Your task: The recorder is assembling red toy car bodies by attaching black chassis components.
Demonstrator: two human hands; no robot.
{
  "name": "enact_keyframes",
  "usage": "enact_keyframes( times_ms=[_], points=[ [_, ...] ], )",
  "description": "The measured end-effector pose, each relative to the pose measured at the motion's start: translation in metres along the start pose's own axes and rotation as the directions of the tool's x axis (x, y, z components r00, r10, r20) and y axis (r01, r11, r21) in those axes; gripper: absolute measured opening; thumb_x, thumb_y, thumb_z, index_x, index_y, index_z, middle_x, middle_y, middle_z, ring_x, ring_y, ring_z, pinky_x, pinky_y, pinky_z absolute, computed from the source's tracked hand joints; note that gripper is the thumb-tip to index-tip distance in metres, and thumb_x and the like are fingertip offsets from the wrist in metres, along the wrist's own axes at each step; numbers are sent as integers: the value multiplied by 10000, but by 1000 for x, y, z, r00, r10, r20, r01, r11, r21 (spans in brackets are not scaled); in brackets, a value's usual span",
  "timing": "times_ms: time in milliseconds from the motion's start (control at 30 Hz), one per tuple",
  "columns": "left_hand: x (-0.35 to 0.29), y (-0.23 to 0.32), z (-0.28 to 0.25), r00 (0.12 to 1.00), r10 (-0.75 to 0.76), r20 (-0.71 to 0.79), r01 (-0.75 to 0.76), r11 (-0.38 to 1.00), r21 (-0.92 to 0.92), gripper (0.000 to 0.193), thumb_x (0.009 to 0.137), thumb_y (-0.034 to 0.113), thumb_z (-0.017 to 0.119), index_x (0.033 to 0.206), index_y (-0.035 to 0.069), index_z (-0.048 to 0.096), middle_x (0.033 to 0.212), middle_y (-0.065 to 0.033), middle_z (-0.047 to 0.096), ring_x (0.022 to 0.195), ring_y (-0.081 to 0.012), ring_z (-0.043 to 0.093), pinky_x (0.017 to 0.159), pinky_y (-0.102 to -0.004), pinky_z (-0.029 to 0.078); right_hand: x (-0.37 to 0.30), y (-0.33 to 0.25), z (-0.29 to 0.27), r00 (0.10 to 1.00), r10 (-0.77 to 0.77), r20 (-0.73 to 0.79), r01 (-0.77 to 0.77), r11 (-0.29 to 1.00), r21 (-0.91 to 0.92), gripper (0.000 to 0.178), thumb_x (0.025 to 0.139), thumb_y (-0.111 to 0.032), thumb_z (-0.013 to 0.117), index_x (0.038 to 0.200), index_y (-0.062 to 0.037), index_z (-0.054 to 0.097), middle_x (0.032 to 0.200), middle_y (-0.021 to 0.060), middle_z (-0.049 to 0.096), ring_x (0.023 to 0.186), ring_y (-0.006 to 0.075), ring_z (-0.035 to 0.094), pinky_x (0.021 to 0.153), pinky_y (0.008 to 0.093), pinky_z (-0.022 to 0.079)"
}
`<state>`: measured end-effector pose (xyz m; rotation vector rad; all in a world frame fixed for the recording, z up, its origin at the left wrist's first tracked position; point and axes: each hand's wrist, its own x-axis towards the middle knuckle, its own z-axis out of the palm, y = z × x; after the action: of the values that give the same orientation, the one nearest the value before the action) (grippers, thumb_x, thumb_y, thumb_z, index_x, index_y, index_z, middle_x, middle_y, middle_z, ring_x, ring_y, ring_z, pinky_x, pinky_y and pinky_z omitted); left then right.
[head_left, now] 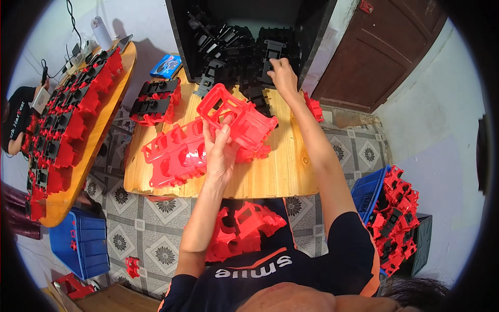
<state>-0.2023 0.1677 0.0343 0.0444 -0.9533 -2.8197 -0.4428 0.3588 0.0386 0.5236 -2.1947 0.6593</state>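
Note:
My left hand (pixel 219 153) is closed on a red plastic frame (pixel 236 114) with a large rectangular opening, held up over the wooden table. Under it lie more red plastic frames (pixel 179 153) on the tabletop. At the mouth of a black bin, my right hand (pixel 284 78) has its fingers bent onto a black plastic part (pixel 273 51); the fingertips are partly hidden. Several loose black parts (pixel 221 41) fill the bin, and some spill onto the table. More red frames (pixel 247 229) rest on my lap.
Red frames with black parts fitted (pixel 156 101) stand at the table's left, beside a blue box (pixel 166 66). Rows of them cover another table (pixel 117 88). A blue crate (pixel 79 242) is on the floor; a filled crate (pixel 370 191) stands right. Another person (pixel 21 122) is far left.

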Motion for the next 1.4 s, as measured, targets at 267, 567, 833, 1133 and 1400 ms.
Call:
enact_keyframes(
  times_ms=[267, 567, 833, 1133, 1400],
  points=[
    [-11, 22, -10, 997, -74, 38, 64, 977, 204, 935, 888, 227, 702, 1548, 122, 48, 1409, -135, 487, 1255, -285, 521, 1003, -504, 470, -4, -53, -66, 985, -170, 16, 155, 933, 325, 292, 763, 20, 693, 1051, -22, 670, 954, 106, 618, 823, 255, 621, 704, 336, 488],
    [-22, 29, -7, 987, -102, 122, 67, 962, 266, 991, 833, 124, 764, 1550, 114, 80, 1387, -133, 464, 1237, -240, 522, 1019, -391, 458, -80, -168, -201, 843, -320, 432, 89, 876, 475, 326, 790, 85, 615, 1094, -21, 667, 1011, 120, 608, 898, 233, 632, 735, 308, 553],
    [-39, 33, 0, 973, -40, 227, -30, 955, 295, 993, 834, 63, 753, 1552, 125, 70, 1440, -157, 390, 1194, -244, 557, 990, -384, 482, -98, -184, -198, 853, -338, 398, 192, 912, 363, 328, 733, 68, 687, 1049, -9, 649, 960, 99, 579, 887, 274, 611, 739, 355, 510],
    [-47, 29, 12, 962, 49, 270, -151, 915, 373, 990, 860, 114, 724, 1549, 130, 13, 1470, -155, 354, 1321, -246, 419, 1079, -403, 386, -91, -188, -192, 910, -341, 237, 268, 918, 292, 386, 807, -238, 746, 1095, -9, 631, 1055, 111, 623, 953, 272, 617, 799, 361, 497],
    [-57, 32, 7, 912, 287, 292, -400, 779, 484, 749, 934, 76, 547, 1527, 36, 91, 1400, -156, 415, 1255, -232, 470, 1058, -354, 394, -83, -191, -131, 827, -52, 560, -425, 596, 682, 400, 972, -101, 582, 1342, 14, 484, 1123, 27, 613, 984, 76, 582, 848, 235, 478]
  ],
)
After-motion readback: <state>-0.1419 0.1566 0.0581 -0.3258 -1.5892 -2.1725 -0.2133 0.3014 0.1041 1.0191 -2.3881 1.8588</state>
